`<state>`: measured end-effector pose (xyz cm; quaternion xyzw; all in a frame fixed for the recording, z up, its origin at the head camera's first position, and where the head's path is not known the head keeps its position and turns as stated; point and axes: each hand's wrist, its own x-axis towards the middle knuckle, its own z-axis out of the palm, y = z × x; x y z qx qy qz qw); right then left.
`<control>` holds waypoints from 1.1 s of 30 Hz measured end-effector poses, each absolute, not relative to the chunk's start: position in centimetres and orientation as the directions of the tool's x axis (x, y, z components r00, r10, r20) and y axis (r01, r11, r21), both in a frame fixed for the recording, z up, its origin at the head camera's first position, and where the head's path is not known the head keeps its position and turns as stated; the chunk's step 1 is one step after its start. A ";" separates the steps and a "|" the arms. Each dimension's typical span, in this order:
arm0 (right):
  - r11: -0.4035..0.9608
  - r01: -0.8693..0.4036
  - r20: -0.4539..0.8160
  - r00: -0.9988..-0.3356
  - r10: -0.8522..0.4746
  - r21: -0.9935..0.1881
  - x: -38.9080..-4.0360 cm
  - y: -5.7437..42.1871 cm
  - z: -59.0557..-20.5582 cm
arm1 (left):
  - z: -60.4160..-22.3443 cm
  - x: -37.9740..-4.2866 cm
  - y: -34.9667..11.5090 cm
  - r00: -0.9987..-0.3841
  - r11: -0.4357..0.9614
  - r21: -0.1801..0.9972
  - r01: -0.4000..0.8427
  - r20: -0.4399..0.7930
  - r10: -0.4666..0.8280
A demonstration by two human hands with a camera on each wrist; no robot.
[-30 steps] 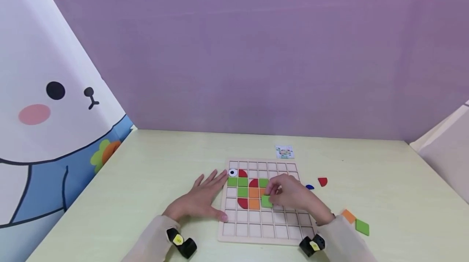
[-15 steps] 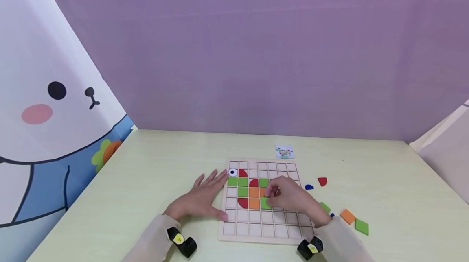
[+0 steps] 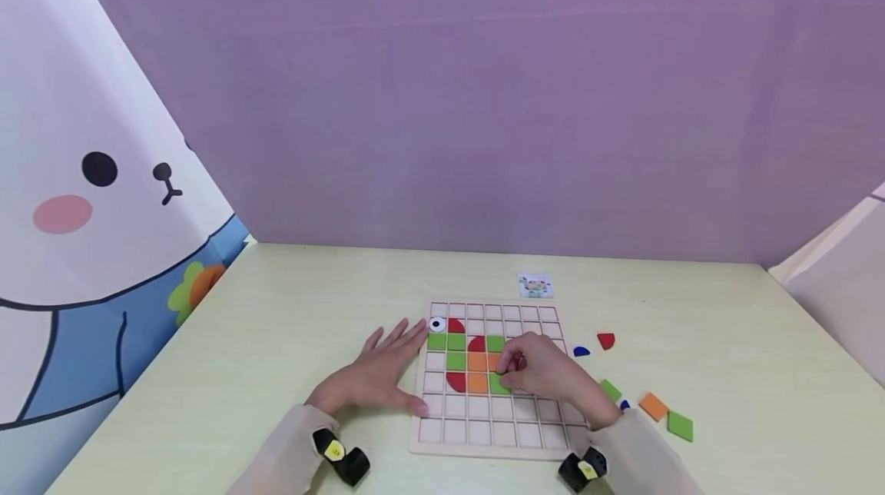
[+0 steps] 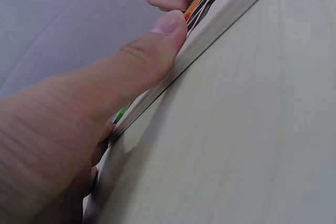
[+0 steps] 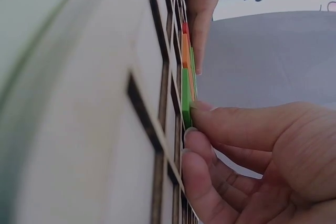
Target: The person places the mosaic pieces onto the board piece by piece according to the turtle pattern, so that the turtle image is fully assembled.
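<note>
A pale wooden grid board (image 3: pixel 477 432) lies on the table. Square green and orange tiles, red rounded pieces and an eye disc (image 3: pixel 437 324) sit in its cells. My left hand (image 3: pixel 376 378) lies spread along the board's left edge, its thumb (image 4: pixel 163 40) against the rim in the left wrist view. With curled fingers, my right hand (image 3: pixel 542 364) pinches a green square tile (image 3: pixel 499 385) in a cell beside an orange tile (image 3: pixel 477 383). In the right wrist view the thumb touches this green tile (image 5: pixel 186 95) and the fingertips are at its near end.
Right of the board lie a red piece (image 3: pixel 606 340), a blue half-round (image 3: pixel 581 351), an orange tile (image 3: pixel 653 406) and green tiles, one (image 3: pixel 681 426) farthest right. A small printed card (image 3: pixel 535 285) lies behind the board. A purple partition (image 3: pixel 484 111) closes the far side.
The green tile under my right hand has shifted slightly and now sits square in its cell. My right forearm moved a little, uncovering a green tile and a blue piece. My left hand stays put.
</note>
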<state>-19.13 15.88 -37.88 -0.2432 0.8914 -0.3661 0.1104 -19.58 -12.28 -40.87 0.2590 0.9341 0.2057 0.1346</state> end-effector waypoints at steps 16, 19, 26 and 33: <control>0.587 -0.361 -0.005 -0.849 -0.528 -0.725 -18.9 16.0 -38.0 | -40.8 -19.3 -12.4 -0.829 0.770 0.476 0.425 -0.137 0.542; 0.594 -0.357 -0.011 -0.851 -0.525 -0.721 -18.9 16.1 -37.9 | -40.9 -19.4 -12.4 -0.827 0.770 0.472 0.429 -0.138 0.545; 0.649 -0.309 -0.043 -0.883 -0.467 -0.696 -18.8 16.4 -37.3 | -40.9 -19.5 -12.4 -0.825 0.764 0.477 0.434 -0.131 0.550; 0.695 -0.240 -0.051 -0.927 -0.371 -0.678 -18.7 17.6 -37.0 | -41.0 -19.5 -12.5 -0.826 0.764 0.480 0.431 -0.132 0.548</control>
